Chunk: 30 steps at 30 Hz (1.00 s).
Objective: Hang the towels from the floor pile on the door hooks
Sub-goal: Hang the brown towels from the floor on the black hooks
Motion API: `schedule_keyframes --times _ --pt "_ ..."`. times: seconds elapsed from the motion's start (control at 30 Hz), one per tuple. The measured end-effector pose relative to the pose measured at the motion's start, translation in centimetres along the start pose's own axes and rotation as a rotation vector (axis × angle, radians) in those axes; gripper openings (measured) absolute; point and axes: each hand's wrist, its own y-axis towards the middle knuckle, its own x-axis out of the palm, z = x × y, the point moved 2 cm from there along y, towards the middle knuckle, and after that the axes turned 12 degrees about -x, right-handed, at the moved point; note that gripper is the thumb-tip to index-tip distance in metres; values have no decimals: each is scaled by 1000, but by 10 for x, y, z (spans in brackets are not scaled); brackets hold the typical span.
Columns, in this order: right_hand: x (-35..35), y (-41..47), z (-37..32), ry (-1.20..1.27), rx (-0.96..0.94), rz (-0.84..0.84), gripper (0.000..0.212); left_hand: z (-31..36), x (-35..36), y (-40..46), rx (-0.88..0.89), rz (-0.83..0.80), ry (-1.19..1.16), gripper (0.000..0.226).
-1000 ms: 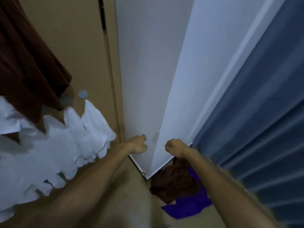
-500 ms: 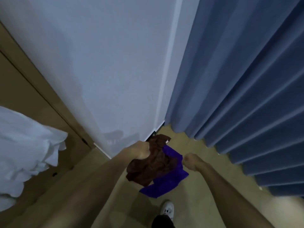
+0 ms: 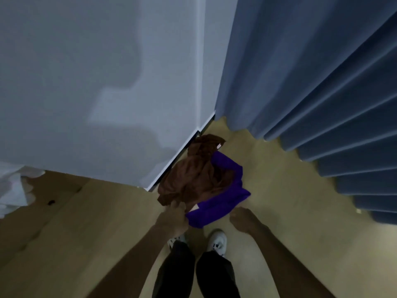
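Lying on the tan floor [image 3: 279,211] at the foot of the white wall [image 3: 107,82], a small pile is formed by a brown towel [image 3: 193,175] crumpled on top of a purple towel [image 3: 223,203]. The near edge of the pile is reached by the left hand [image 3: 175,220], whose grip is curled where brown and purple cloth meet; which towel is actually pinched cannot be told. The right hand [image 3: 241,219] is held just beside the purple towel, fingers loosely curled and nothing held. Blue curtains [image 3: 311,82] are hung to the right. White cloth [image 3: 12,190] is seen at the left edge, and white shoes [image 3: 218,240] below the hands.
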Motion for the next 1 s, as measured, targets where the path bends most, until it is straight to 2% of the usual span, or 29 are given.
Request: schedule_keyframes --times 0.1,0.33,0.4,0.47,0.5,0.6,0.67,0.8,0.87,0.93,1.0 --pt "24 78 22 28 -15 -14 29 0 41 66 1 -44 -38 44" --pt "56 261 70 16 -59 45 24 -12 115 211 61 -59 -197 37" --pt "64 309 85 -45 -62 39 33 -19 132 250 67 -46 -194 36" --pt "64 343 99 -118 -106 88 57 -23 141 279 62 -30 -170 36" --pt "71 369 107 -137 -92 88 61 -28 152 299 58 -23 -164 36" --pt "81 403 122 -314 -64 7 43 -35 165 322 42 -35 -151 40" --pt "88 406 120 -314 -13 17 36 -41 171 326 38 -37 -139 41" --pt "77 352 88 -121 -147 126 35 -40 152 293 28 -45 -153 37" --pt "59 311 59 -60 -157 166 32 -29 129 259 46 -39 -172 35" --pt "35 265 27 78 -170 268 20 -14 96 220 71 -13 -202 32" --pt "4 213 -12 201 -229 309 21 5 56 177 121 45 -207 33"
